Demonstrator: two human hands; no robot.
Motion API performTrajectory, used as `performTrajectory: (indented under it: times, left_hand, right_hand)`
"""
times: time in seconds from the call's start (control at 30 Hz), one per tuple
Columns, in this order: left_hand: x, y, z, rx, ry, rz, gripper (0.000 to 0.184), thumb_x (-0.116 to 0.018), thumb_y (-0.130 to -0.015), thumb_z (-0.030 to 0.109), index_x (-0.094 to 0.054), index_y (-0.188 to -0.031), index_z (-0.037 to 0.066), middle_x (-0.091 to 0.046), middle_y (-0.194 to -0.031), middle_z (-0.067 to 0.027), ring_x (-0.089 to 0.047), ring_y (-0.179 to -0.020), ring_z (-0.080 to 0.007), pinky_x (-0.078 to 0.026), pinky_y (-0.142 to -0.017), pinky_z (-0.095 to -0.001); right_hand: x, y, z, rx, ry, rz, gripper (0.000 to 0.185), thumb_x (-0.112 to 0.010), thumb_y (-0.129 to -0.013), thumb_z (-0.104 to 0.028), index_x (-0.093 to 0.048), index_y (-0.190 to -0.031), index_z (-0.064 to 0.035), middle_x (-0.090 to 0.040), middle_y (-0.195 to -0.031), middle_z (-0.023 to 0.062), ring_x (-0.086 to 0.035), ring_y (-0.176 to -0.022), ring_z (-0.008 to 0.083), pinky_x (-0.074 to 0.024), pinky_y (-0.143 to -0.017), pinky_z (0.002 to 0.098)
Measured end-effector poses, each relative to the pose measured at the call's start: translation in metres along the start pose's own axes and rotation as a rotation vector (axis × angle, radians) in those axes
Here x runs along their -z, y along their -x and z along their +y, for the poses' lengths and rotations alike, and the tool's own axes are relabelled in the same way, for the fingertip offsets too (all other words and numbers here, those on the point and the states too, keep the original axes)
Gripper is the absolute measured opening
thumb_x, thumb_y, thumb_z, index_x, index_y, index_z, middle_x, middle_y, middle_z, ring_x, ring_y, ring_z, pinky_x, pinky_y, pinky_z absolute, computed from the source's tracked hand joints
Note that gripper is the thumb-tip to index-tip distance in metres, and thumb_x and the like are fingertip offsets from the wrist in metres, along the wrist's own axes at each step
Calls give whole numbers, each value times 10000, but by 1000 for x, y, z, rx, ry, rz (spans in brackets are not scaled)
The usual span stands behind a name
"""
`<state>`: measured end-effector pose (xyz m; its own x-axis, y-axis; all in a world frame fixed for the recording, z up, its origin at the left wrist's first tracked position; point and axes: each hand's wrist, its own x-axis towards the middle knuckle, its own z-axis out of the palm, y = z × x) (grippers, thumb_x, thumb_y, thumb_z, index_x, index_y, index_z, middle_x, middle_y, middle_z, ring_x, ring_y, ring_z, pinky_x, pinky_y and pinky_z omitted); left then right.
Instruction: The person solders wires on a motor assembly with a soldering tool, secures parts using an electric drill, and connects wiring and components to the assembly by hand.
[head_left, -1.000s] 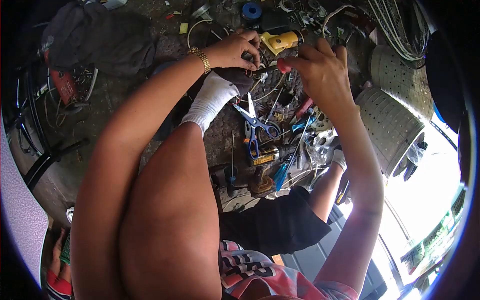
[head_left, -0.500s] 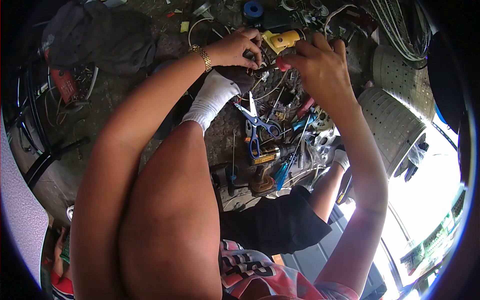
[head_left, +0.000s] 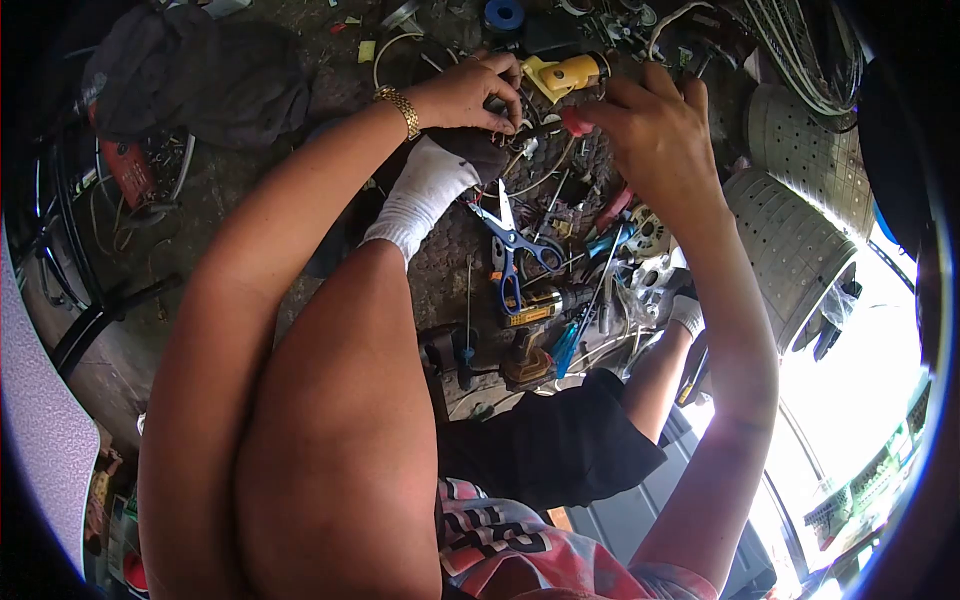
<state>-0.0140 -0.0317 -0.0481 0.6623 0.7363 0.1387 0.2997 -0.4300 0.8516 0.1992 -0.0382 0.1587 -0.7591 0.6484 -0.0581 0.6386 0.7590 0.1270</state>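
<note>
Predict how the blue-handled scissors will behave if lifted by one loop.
The blue-handled scissors look stiff, with metal-looking blades. They lie spread open, so the other loop may swing about the pivot. Their flat shape makes rolling unlikely.

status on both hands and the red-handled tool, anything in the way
Right hand gripping red-handled tool. Left hand at its far end, grip unclear. Yellow part close by, scissors lying open near the socked foot.

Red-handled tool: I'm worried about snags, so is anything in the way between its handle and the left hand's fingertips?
Nothing visible blocks it: only its own dark shaft reaches from the red handle in the right hand toward the left hand. The yellow item lies to one side, the scissors to the other.
</note>
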Motion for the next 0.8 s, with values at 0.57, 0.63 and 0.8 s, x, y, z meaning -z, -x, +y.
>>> performTrajectory:
  times: [0.57,0.63,0.8]
  left_hand:
    - [3,-2,-1,-39,-35,-12,195,-873,-711,218,-778,-877,186,-520,-1116,-25,-517,-1177,-224,-409,-1059,-394]
    - [4,-2,0,-28,-20,-14,193,-873,-713,214,-778,-878,184,-520,-1118,-24,-519,-1176,-224,-410,-1061,-393]
    - [5,-2,3,-12,-19,-23,192,-871,-715,204,-780,-882,176,-518,-1121,-24,-520,-1176,-224,-411,-1062,-390]
  right_hand:
    - [-10,-1,-1,18,-6,-2,243,-678,-772,-95,-792,-866,-287,-683,-910,-59,-595,-1023,166,-431,-839,428]
    - [-10,-2,-1,7,-10,-22,236,-676,-777,-97,-791,-865,-283,-684,-911,-59,-594,-1030,165,-431,-845,429]
    - [-10,-2,-2,5,-26,-27,233,-675,-783,-107,-792,-868,-289,-684,-911,-56,-594,-1031,168,-433,-845,425]
